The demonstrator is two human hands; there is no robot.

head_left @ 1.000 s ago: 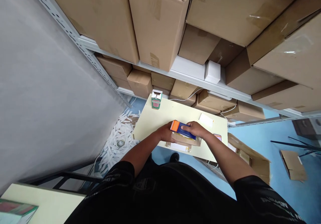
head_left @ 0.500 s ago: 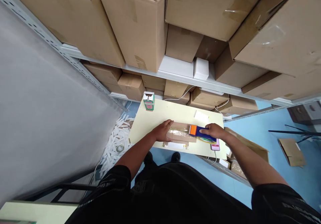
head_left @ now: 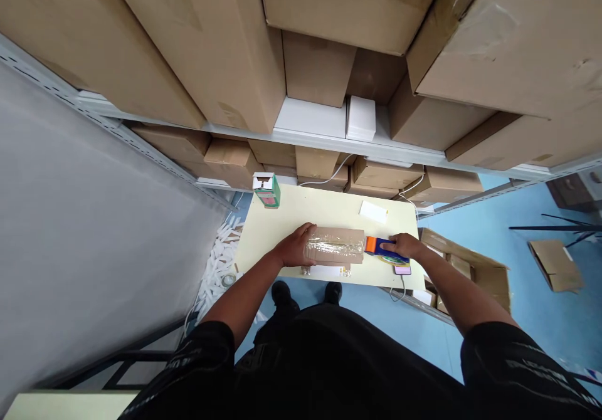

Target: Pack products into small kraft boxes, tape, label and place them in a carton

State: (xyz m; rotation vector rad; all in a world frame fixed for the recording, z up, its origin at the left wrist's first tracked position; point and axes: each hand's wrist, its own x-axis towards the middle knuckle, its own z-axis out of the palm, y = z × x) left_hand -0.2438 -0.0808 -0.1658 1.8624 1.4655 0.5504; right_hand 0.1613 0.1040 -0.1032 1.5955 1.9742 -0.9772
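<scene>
A flat brown cardboard box (head_left: 335, 257) lies on the cream table, with shiny clear tape running along its top. My left hand (head_left: 297, 247) is closed round the box's left end. In my right hand (head_left: 405, 246) is a blue tape dispenser (head_left: 384, 250) with an orange front, held just off the box's right end. A phone (head_left: 402, 270) with a cable lies below the dispenser, partly covered by it. Under the box's near edge, a white label sheet (head_left: 324, 271) shows.
A green and white carton (head_left: 266, 190) stands at the table's back left, and a white card (head_left: 374, 211) lies at the back right. Shelves of cardboard boxes (head_left: 320, 69) rise behind. To the right is an open carton (head_left: 489, 285); paper strips (head_left: 221, 251) cover the floor at left.
My right hand has drawn the dispenser rightward, from over the box to beyond its right end. Tape now reaches that end. My left hand keeps its hold on the box.
</scene>
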